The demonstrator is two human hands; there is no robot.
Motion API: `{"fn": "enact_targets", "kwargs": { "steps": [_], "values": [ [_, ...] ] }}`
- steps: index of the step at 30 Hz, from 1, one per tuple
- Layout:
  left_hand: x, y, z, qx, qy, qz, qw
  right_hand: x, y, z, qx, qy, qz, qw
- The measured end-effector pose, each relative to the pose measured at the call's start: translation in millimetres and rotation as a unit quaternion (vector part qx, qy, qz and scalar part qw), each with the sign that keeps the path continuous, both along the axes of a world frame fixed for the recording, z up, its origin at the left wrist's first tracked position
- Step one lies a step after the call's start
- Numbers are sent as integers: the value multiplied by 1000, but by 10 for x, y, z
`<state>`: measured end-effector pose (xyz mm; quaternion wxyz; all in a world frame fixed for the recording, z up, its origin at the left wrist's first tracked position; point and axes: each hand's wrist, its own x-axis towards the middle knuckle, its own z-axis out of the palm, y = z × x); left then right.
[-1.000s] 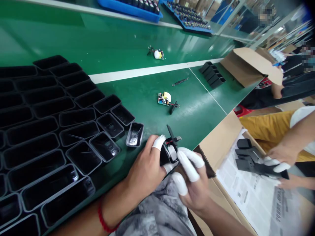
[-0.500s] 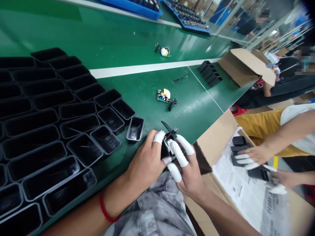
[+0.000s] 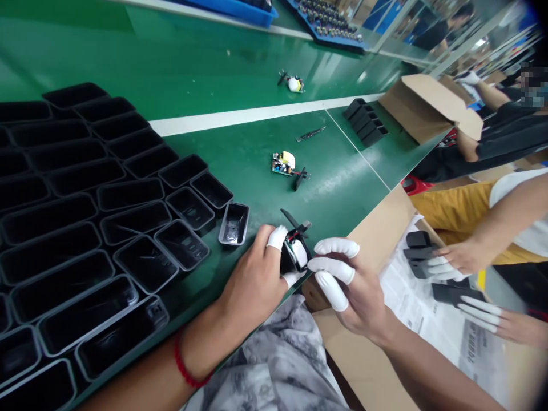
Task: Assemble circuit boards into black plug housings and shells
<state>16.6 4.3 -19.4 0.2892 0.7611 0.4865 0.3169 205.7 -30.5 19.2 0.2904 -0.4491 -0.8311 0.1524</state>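
My left hand [image 3: 252, 274], with white finger cots on, is closed round a small black plastic housing [image 3: 289, 260] at the table's front edge. A circuit board with a white part [image 3: 298, 251] sits in its mouth. Red wires lead from it to a black plug piece [image 3: 296, 224] that sticks out above. Just right of the housing is my right hand [image 3: 357, 288], its cot-covered fingers stretched out and holding nothing. Its fingertips are close to the housing's edge; whether they touch it I cannot tell.
Many open black housings [image 3: 109, 229] stand in rows on the left. Another circuit board [image 3: 282, 162], a pair of tweezers [image 3: 310, 135] and several black cases [image 3: 365, 123] lie farther back. A co-worker's hands [image 3: 460, 260] handle black cases over a carton [image 3: 377, 231] on the right.
My right hand has come off the board and moved right, its fingers now apart from the plug piece. My left hand keeps its hold. The co-worker's hands have shifted over the cases.
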Motion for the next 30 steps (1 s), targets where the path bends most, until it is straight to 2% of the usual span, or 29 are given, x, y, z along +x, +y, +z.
{"fn": "enact_targets", "kwargs": {
  "steps": [5,9,15,20,24,26,30],
  "values": [
    [-8,-2,19,-8,14,-6,1000,26,67,87,-23,-32,18,999],
    [-14,-12,22,-2,17,-14,1000,53,53,80,-25,-14,16,999],
    [-22,-12,10,-6,23,-29,999,-18,50,30,-82,44,15,996],
    [-24,1,4,-12,31,-36,999,-146,-39,-126,-79,144,-40,986],
    [-32,-5,-4,0,36,-33,999,-192,-97,-301,-87,273,-136,948],
    [-33,-6,-4,4,38,-33,999,-184,-98,-329,-82,294,-156,939],
    [-29,0,7,6,40,-27,999,-134,-59,-267,-21,195,-107,975]
  ]
}}
